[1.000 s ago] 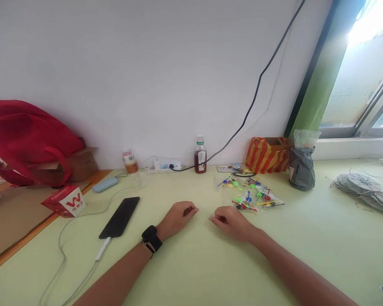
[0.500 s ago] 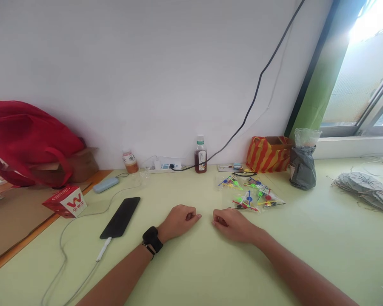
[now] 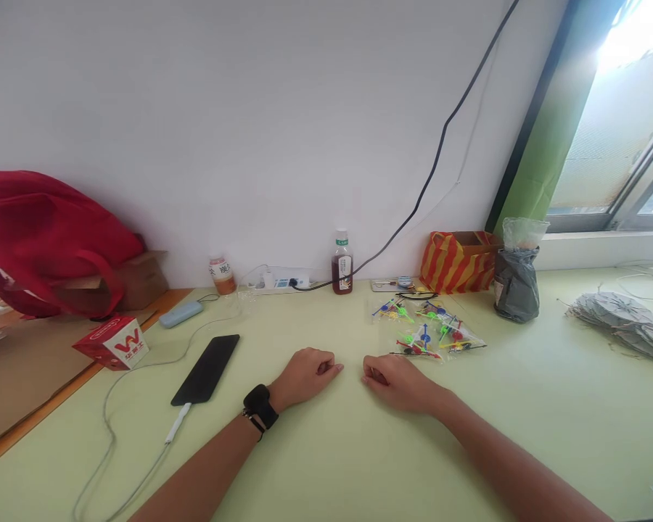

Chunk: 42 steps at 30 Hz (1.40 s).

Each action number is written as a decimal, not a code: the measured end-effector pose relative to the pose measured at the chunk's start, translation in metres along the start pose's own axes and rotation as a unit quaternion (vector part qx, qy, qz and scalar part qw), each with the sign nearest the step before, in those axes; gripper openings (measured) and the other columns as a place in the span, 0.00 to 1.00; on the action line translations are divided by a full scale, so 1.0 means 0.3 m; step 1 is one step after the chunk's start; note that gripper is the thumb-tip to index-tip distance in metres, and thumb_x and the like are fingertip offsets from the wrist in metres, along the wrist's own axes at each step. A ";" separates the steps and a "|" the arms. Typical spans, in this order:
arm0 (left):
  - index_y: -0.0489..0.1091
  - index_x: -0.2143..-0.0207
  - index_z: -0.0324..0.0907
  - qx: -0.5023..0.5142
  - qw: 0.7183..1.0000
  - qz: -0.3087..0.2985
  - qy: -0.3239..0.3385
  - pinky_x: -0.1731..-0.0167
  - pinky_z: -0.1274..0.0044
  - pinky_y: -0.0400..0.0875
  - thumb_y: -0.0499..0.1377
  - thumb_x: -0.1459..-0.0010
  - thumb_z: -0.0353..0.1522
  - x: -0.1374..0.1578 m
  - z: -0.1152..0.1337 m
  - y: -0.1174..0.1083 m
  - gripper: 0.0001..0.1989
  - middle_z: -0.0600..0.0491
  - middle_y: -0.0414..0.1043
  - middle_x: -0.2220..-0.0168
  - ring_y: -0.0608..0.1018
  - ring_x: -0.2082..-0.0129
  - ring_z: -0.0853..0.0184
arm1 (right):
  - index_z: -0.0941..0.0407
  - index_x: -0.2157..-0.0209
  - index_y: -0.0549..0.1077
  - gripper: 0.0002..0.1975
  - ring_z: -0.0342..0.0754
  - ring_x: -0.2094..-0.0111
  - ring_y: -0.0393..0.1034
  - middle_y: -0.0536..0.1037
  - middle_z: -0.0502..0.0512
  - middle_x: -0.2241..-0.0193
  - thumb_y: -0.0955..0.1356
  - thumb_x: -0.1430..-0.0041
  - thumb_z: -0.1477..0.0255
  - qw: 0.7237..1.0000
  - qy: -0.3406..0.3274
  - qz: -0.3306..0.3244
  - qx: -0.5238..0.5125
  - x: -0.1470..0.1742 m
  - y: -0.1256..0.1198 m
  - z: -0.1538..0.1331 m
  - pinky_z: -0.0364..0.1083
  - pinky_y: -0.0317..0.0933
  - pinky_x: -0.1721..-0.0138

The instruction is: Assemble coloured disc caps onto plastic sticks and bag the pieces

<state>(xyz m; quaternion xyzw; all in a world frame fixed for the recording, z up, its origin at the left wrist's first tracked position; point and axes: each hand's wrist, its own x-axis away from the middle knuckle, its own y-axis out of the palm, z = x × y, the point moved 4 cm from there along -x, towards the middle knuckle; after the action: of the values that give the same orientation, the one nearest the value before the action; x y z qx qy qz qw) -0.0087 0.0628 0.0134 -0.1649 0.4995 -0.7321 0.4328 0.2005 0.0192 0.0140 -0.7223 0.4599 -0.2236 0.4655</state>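
Note:
On the pale green table [image 3: 326, 449] rest both fists, a small gap between them. My left hand [image 3: 305, 375] is loosely closed, with the thumb against the curled fingers and nothing visible in it; a black watch [image 3: 260, 406] is on that wrist. Facing it, my right hand [image 3: 400, 383] is curled in the same way, and no object shows in it. Just beyond the right hand lie clear plastic packets of small coloured plastic arrow pieces [image 3: 424, 337]. To the left of the left hand is a black phone [image 3: 207, 370] with a white cable plugged in.
A dark drink bottle [image 3: 342, 264], a power strip [image 3: 283, 283] and a striped bag [image 3: 457, 264] stand along the wall. At right are a grey bag [image 3: 516, 286] and stacked grey discs [image 3: 620, 312]. A red box [image 3: 114, 344] and red backpack [image 3: 48, 239] are at left.

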 end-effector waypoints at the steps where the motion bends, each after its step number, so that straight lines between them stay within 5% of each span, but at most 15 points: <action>1: 0.56 0.77 0.42 0.000 1.000 0.000 0.000 0.72 0.74 0.52 0.55 0.33 0.42 0.000 0.001 -0.001 0.22 0.59 0.60 0.80 0.62 0.78 0.70 | 0.53 0.69 0.65 0.08 0.44 0.72 0.60 0.71 0.47 0.74 0.66 0.34 0.69 1.000 0.001 0.000 0.001 0.001 -0.003 -0.002 0.44 0.50 0.67; 13: 0.58 0.77 0.41 -0.007 1.000 -0.006 -0.004 0.71 0.75 0.52 0.54 0.33 0.43 0.000 0.002 -0.002 0.22 0.59 0.63 0.79 0.64 0.77 0.70 | 0.53 0.69 0.68 0.08 0.44 0.74 0.62 0.72 0.47 0.76 0.65 0.33 0.69 0.999 -0.019 0.026 -0.010 -0.001 0.005 -0.017 0.44 0.49 0.70; 17: 0.58 0.77 0.41 -0.010 1.000 -0.011 -0.003 0.72 0.75 0.52 0.54 0.33 0.43 -0.001 0.003 -0.003 0.22 0.59 0.63 0.79 0.64 0.77 0.70 | 0.54 0.63 0.72 0.08 0.49 0.66 0.70 0.77 0.53 0.69 0.63 0.31 0.68 0.986 -0.051 0.157 0.025 -0.016 -0.024 0.019 0.46 0.58 0.63; 21: 0.58 0.77 0.41 -0.011 1.000 -0.009 -0.004 0.71 0.75 0.53 0.55 0.33 0.42 -0.002 0.003 -0.005 0.21 0.59 0.63 0.79 0.64 0.76 0.70 | 0.55 0.52 0.73 0.11 0.60 0.46 0.68 0.79 0.64 0.52 0.65 0.33 0.68 0.955 0.002 0.269 0.123 -0.012 -0.066 0.115 0.55 0.58 0.46; 26: 0.58 0.78 0.41 -0.001 1.000 -0.006 -0.004 0.72 0.75 0.53 0.55 0.33 0.42 -0.002 0.007 -0.006 0.22 0.59 0.61 0.80 0.63 0.77 0.70 | 0.55 0.60 0.74 0.09 0.60 0.51 0.72 0.80 0.62 0.58 0.64 0.33 0.67 0.972 0.068 0.151 0.165 -0.016 -0.028 0.170 0.56 0.61 0.47; 30: 0.65 0.74 0.43 0.024 1.000 0.015 -0.007 0.71 0.75 0.58 0.54 0.32 0.42 0.001 0.014 -0.008 0.19 0.58 0.65 0.77 0.66 0.75 0.68 | 0.54 0.52 0.74 0.12 0.59 0.47 0.72 0.80 0.61 0.51 0.66 0.34 0.68 0.988 -0.014 0.132 0.075 -0.010 0.006 0.066 0.57 0.63 0.45; 32: 0.71 0.62 0.44 0.047 0.998 0.045 0.000 0.65 0.74 0.65 0.55 0.32 0.43 0.004 0.021 -0.013 0.13 0.55 0.72 0.67 0.72 0.68 0.65 | 0.53 0.45 0.72 0.17 0.58 0.42 0.68 0.77 0.61 0.44 0.66 0.33 0.68 0.986 -0.103 0.129 0.006 -0.005 0.016 -0.001 0.57 0.62 0.41; 35: 0.71 0.47 0.47 0.057 0.996 0.062 0.035 0.49 0.68 0.67 0.60 0.35 0.45 0.010 0.037 -0.017 0.18 0.49 0.73 0.51 0.74 0.52 0.59 | 0.51 0.41 0.70 0.19 0.57 0.40 0.66 0.76 0.60 0.44 0.66 0.32 0.69 0.971 -0.165 0.163 -0.055 -0.001 0.008 -0.036 0.57 0.63 0.40; 39: 0.75 0.55 0.48 0.063 0.996 0.025 0.059 0.46 0.66 0.67 0.62 0.36 0.42 0.010 0.048 -0.007 0.11 0.50 0.73 0.51 0.73 0.51 0.58 | 0.52 0.51 0.75 0.11 0.57 0.48 0.69 0.77 0.61 0.52 0.65 0.32 0.68 0.971 -0.048 0.231 -0.050 -0.014 -0.014 0.060 0.58 0.66 0.46; 42: 0.73 0.62 0.46 0.085 0.994 0.012 0.068 0.48 0.68 0.67 0.60 0.35 0.36 0.006 0.051 0.000 0.05 0.51 0.74 0.56 0.73 0.54 0.60 | 0.53 0.65 0.75 0.09 0.54 0.55 0.72 0.77 0.58 0.61 0.66 0.33 0.65 0.978 0.018 0.193 -0.070 -0.030 -0.002 0.125 0.54 0.67 0.52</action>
<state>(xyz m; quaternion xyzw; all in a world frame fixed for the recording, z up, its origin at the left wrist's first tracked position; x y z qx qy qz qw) 0.0006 0.0525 0.0198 -0.0717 0.4656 -0.7762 0.4190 0.2248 0.0446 -0.0020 -0.6464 0.6139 -0.1095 0.4397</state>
